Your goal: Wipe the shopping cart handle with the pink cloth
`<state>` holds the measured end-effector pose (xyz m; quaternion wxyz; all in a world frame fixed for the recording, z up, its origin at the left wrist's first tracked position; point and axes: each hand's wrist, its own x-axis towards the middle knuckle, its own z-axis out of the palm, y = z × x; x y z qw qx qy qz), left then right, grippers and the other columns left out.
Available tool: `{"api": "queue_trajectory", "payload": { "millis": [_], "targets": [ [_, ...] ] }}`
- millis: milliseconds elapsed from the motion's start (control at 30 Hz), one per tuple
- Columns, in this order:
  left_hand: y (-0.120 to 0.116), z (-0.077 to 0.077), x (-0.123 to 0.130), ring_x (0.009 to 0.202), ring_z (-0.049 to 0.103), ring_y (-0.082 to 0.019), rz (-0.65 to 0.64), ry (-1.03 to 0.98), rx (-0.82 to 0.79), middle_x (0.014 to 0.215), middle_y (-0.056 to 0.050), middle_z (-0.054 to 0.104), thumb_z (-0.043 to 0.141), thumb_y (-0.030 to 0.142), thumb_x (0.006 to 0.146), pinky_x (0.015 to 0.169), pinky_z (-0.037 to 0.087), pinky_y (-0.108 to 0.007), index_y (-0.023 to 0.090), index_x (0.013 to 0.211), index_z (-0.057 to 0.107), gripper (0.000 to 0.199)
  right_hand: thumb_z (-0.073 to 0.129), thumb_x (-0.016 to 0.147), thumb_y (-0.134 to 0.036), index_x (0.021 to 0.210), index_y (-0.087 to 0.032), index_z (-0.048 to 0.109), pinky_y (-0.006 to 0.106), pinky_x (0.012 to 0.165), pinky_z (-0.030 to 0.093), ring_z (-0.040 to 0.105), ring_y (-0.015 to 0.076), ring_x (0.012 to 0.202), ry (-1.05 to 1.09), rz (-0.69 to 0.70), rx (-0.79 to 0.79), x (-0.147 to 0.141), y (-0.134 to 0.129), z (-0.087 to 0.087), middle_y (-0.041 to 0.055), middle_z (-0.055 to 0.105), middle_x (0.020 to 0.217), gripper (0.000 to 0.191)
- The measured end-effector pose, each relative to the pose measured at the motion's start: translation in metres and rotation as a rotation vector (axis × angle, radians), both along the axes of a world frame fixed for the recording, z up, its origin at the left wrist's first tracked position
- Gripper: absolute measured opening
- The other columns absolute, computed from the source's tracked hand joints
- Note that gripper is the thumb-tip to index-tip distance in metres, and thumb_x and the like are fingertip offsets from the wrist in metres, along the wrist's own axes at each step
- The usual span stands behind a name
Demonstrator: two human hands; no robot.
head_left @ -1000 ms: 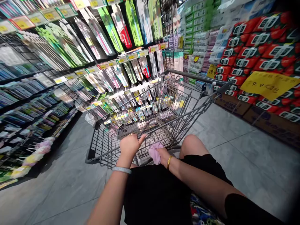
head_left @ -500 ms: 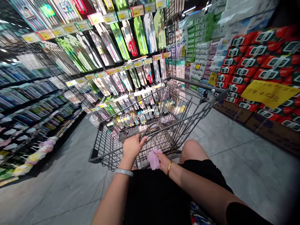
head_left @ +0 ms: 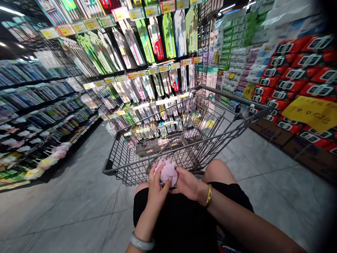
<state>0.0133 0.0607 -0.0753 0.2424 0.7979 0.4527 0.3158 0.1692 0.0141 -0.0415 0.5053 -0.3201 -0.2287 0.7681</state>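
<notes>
A crumpled light purple cloth (head_left: 168, 173) is bunched up between my two hands, just above my lap. My left hand (head_left: 157, 184) grips its left side, fingers over the front and thumb against the lower edge. On the right side, my right hand (head_left: 188, 182) holds the cloth with its fingertips; some of those fingers are hidden behind it. Directly beyond both hands stands a grey wire shopping cart (head_left: 158, 158), its near rim close to the cloth. Nothing is clearly visible lying in the cart's basket.
Behind the cart rises a rack of hanging toothbrush packs (head_left: 143, 42) with price tags. Stacked red packs (head_left: 297, 73) with a yellow price sign (head_left: 310, 112) stand to the right. More shelves (head_left: 39, 112) line the left. Grey tiled floor (head_left: 76, 196) surrounds the cart.
My left hand has left the cart's rim and come down onto the purple cloth. My right hand has raised the cloth slightly. The view has shifted a little left.
</notes>
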Motion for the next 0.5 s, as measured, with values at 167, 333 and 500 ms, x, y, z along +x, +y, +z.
{"api": "queue_trajectory", "payload": {
  "millis": [167, 333, 500],
  "targets": [
    [0.013, -0.021, -0.02, 0.118, 0.059, -0.026, 0.05, -0.177, -0.181, 0.127, -0.01, 0.062, 0.058, 0.028, 0.078, 0.1, 0.048, -0.041, 0.023, 0.127, 0.057, 0.049, 0.065, 0.08, -0.047, 0.103, -0.026, 0.071, 0.028, 0.073, 0.044, 0.06, 0.0157, 0.075, -0.667, 0.013, 0.333, 0.01, -0.003, 0.017, -0.0001, 0.071, 0.087, 0.032],
    [0.029, -0.042, -0.011, 0.102, 0.064, -0.023, 0.229, -0.234, -0.179, 0.112, -0.009, 0.066, 0.055, 0.028, 0.077, 0.091, 0.052, -0.037, 0.018, 0.115, 0.056, 0.04, 0.055, 0.09, -0.035, 0.086, -0.024, 0.074, 0.03, 0.085, 0.038, 0.058, 0.0174, 0.081, -1.277, -0.453, 0.806, 0.028, 0.023, 0.07, 0.0011, 0.07, 0.082, 0.023],
    [0.04, -0.058, 0.006, 0.117, 0.057, -0.027, 0.388, -0.189, -0.134, 0.119, -0.012, 0.062, 0.059, 0.028, 0.077, 0.103, 0.045, -0.044, 0.02, 0.114, 0.054, 0.039, 0.054, 0.093, -0.039, 0.093, -0.021, 0.072, 0.034, 0.09, 0.035, 0.057, 0.0223, 0.092, -1.673, -0.379, 0.934, 0.021, 0.072, 0.069, 0.0068, 0.07, 0.09, 0.026]
  ]
}}
